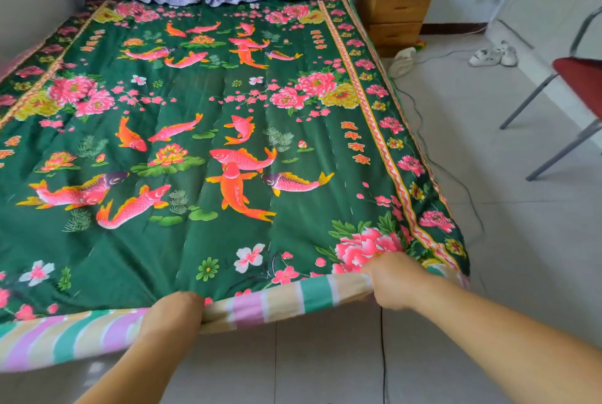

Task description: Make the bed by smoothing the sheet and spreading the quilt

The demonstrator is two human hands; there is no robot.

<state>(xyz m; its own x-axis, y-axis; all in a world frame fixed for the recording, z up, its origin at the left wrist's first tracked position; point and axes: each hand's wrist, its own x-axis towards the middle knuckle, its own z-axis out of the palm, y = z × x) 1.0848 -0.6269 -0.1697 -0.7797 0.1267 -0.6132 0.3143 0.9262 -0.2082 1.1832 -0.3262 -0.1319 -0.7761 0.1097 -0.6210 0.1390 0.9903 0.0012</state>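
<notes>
A single head-worn camera looks forward and down from the bed's (228, 110) foot, close above it.

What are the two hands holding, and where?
Both the left hand and the right hand grip the green fish quilt at its near, striped edge.

Wooden nightstand (395, 9) with two drawers stands at the bed's head end on the right, some clutter on top, too blurry to tell. Pair of white shoes (493, 55) on the tiled floor (508, 234) near the far wall. Red-seated chair (576, 77) with grey metal legs at right edge. Dark cable (420, 116) runs along the floor beside the bed. White bundle (402, 61) lies by the nightstand.
</notes>
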